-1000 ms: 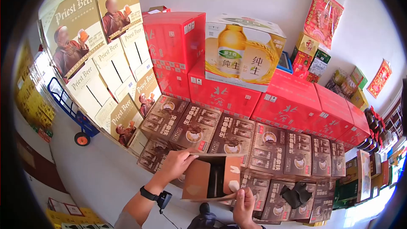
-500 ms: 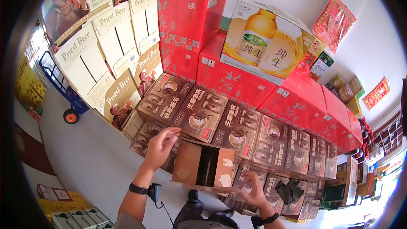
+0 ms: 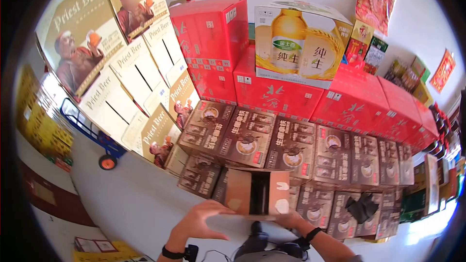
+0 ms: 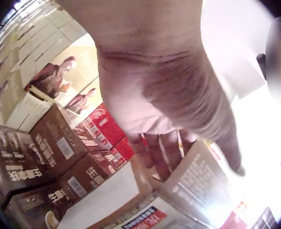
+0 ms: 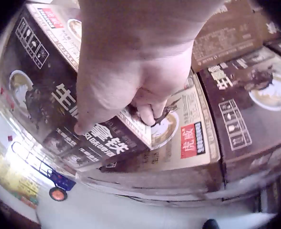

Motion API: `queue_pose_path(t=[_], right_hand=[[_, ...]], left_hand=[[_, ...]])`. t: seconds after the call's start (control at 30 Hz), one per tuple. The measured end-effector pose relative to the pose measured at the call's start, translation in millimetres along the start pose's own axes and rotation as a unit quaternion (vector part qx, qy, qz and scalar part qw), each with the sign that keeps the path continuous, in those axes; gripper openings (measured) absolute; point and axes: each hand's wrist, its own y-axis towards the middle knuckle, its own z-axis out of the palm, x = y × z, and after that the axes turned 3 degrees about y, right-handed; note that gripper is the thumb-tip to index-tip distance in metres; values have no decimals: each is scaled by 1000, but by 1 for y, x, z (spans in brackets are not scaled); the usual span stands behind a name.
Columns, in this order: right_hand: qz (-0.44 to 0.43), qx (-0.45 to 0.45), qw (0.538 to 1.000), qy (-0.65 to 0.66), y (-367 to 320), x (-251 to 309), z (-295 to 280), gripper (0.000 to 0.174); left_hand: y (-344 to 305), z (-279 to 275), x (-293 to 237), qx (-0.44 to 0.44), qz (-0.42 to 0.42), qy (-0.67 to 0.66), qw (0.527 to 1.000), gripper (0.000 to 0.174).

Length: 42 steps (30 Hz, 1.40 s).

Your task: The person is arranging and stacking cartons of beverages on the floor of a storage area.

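An open-topped brown cardboard carton (image 3: pixel 239 184), its inside dark, stands in front of me beside the stacked cartons. My right hand (image 3: pixel 290 219) is at its near right edge. In the right wrist view that hand (image 5: pixel 135 78) grips the carton edge, thumb on the printed dark face (image 5: pixel 40 107) and fingers over the other side. My left hand (image 3: pixel 204 221) is at the near left corner, thumb spread well away from straight fingers. The left wrist view shows this hand (image 4: pixel 154 95) with fingertips partly hidden behind a carton flap (image 4: pixel 197 181).
Brown coffee-print cartons (image 3: pixel 247 140) lie in rows ahead, with a crumpled black thing (image 3: pixel 363 207) on top. Behind them are red cartons (image 3: pixel 276 92) and a white-gold beer carton (image 3: pixel 303 43). Priest Beer cartons (image 3: pixel 138 65) and a blue hand truck (image 3: pixel 92 131) stand left.
Both hands held the carton's edges, then came off it. Now the right hand grips the near right edge, and the left has moved down toward the near left corner.
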Motion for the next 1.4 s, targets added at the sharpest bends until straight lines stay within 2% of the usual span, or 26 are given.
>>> queue_pose_path(t=[0.03, 0.07, 0.1, 0.17, 0.23, 0.33, 0.4, 0.5, 0.63, 0.7, 0.73, 0.8, 0.87, 0.9, 1.0, 1.1, 1.2, 1.3, 1.37, 1.4], right_hand=[[-28, -32, 999, 11, 5, 10, 5, 59], [2, -43, 999, 28, 8, 20, 3, 52], [-8, -39, 999, 19, 9, 17, 9, 58], [-25, -28, 999, -6, 8, -2, 23, 73], [4, -60, 998, -21, 12, -15, 52, 94], [35, -77, 996, 15, 43, 39, 35, 130], [107, -51, 989, 93, 66, 75, 14, 132], [115, -73, 983, 126, 98, 126, 2, 140], [185, 25, 972, 142, 149, 164, 1, 149], [125, -46, 986, 104, 180, 143, 52, 149], [96, -81, 988, 86, 191, 148, 59, 148], [128, -30, 986, 103, 208, 154, 68, 150], [161, 20, 980, 115, 228, 171, 59, 152], [149, -8, 986, 77, 238, 171, 75, 152], [190, 35, 975, 111, 260, 182, 81, 152], [181, 37, 967, 177, 281, 182, 103, 149], [193, 50, 967, 156, 304, 192, 117, 148], [207, 63, 963, 162, 316, 209, 112, 148], [207, 50, 967, 142, 315, 211, 112, 149], [176, 62, 974, 132, 314, 207, 110, 148]], left_hand=[[1, 3, 0, 29, -21, 36, 999, 39], [-2, 11, 6, 59, -42, 72, 995, 34], [-5, 12, 11, 86, -63, 105, 989, 30], [3, 1, 13, 109, -27, 126, 986, 27], [10, -9, 12, 123, -18, 141, 982, 24], [21, -31, 8, 150, -59, 178, 971, 22], [19, -43, 4, 164, -104, 225, 955, 19], [6, -63, 29, 99, -103, 184, 973, 20], [-5, -98, 41, 48, -212, 184, 959, 18], [-14, -111, 52, 17, -238, 198, 951, 19], [-20, -118, 56, 7, -245, 204, 948, 21], [-31, -129, 65, -13, -256, 217, 942, 25], [-48, -124, 92, -137, -263, 157, 942, 49], [-61, -118, 107, -199, -266, 125, 935, 62], [-88, -72, 145, -352, -320, 53, 878, 113], [-90, -16, 138, -386, -366, -87, 843, 139], [-52, 26, 118, -366, -321, -160, 859, 145], [-40, 25, 135, -395, -325, -106, 853, 149], [-40, 19, 148, -365, -309, -63, 876, 151], [-46, 18, 151, -349, -304, -44, 885, 152]])
